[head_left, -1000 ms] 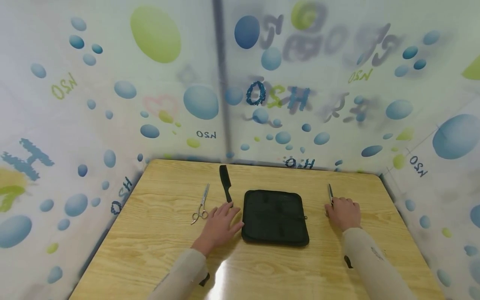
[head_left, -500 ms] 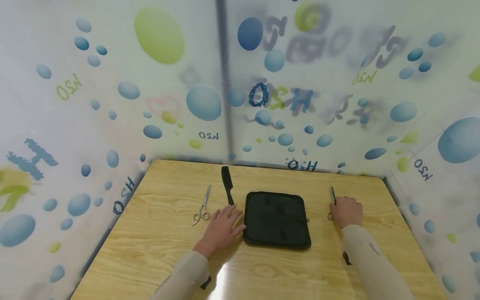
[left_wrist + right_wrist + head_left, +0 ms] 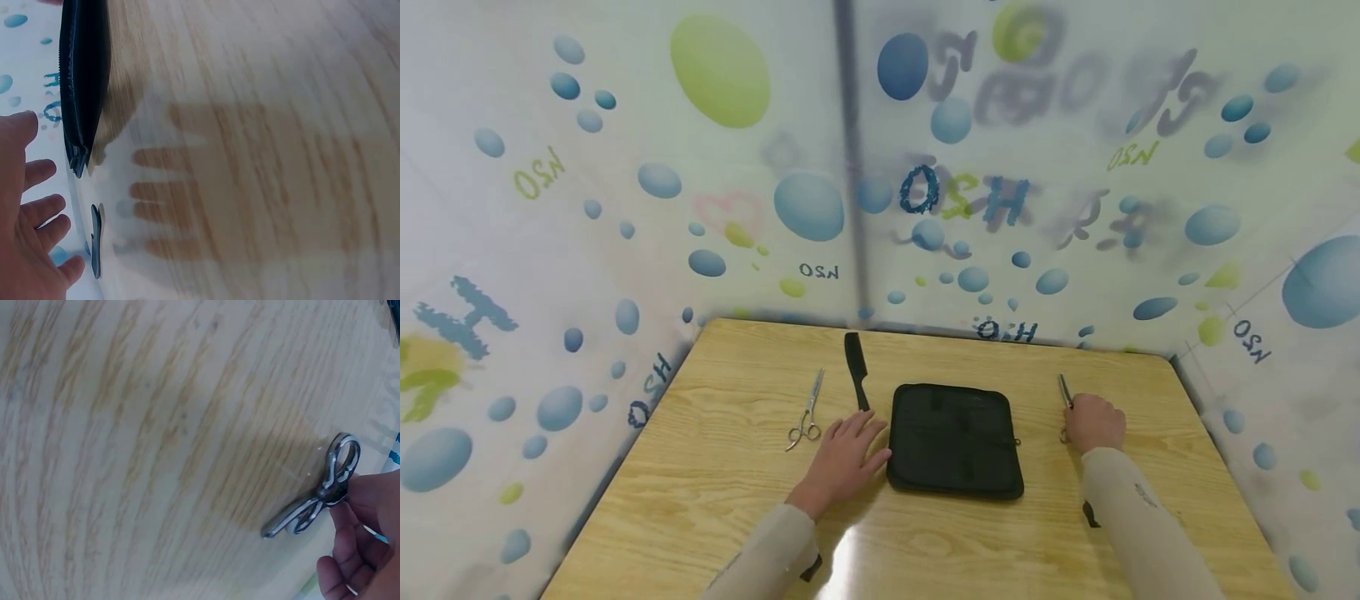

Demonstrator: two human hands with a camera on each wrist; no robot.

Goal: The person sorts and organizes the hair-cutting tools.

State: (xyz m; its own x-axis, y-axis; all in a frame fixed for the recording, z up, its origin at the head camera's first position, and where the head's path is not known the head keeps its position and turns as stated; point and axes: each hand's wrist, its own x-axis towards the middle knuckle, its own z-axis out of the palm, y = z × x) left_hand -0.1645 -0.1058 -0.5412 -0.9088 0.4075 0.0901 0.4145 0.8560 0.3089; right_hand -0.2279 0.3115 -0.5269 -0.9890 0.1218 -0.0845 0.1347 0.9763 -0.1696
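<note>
My right hand (image 3: 1096,422) pinches a pair of scissors (image 3: 290,517) near the pivot, at the table's right side. Its finger loops stick out toward the wrist camera, and its blades point to the far edge in the head view. Whether it still touches the table I cannot tell. My left hand (image 3: 842,458) has its fingers spread beside a black zip case (image 3: 955,442), holding nothing. Just beyond those fingertips lies a black comb (image 3: 854,358), its handle end close to them. A second pair of silver scissors (image 3: 809,410) lies left of the comb.
All of this is on a wood-grain table (image 3: 925,546). A patterned curtain (image 3: 808,204) with bubbles and lettering hangs behind the far edge and along both sides. The zip case lies between my two hands.
The fingers of my right hand have drawn in, and the scissors in it have turned slightly. My left hand stays about where it was. The head view has shifted slightly.
</note>
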